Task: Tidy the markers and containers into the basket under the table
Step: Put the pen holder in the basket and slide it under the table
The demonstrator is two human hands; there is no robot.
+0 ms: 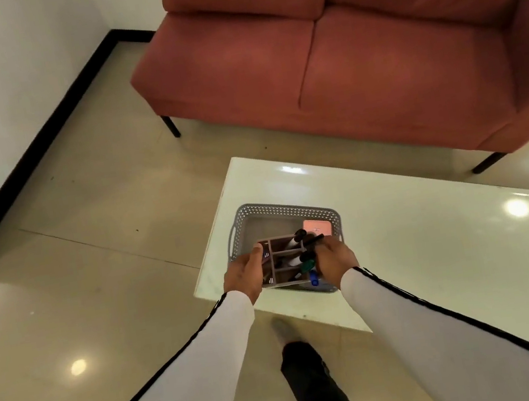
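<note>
On the near left corner of the white table [419, 245] sat a grey perforated basket [251, 212], its far half bare inside and a pink box [317, 226] lying in its far right corner. Over the near half of the basket a pinkish organizer [283, 253] with several compartments was gripped between both hands. The left hand [243, 273] clasped the organizer's left wall, thumb lying along the top edge and fingers hidden down the outside. The right hand [334, 258] was closed against the right side, its fingers curled around the wall and out of sight; one thin black marker [314, 239] lay slanted just at its knuckles, and I could not tell whether the fingers pinched it too. More markers [297, 238] stood tilted in the right-hand compartments: black-capped ones towards the far side, a green cap [307, 265] nearer, and a blue cap [314, 282] nearest, by the basket's near rim. Whether the organizer rested on the basket floor or hung above it could not be told. Both forearms wore white sleeves [229, 313] with black stripes. A red sofa [355, 57] stood beyond the table on the beige tiled floor [90, 245], and a dark-trousered leg [310, 376] showed between the arms.
</note>
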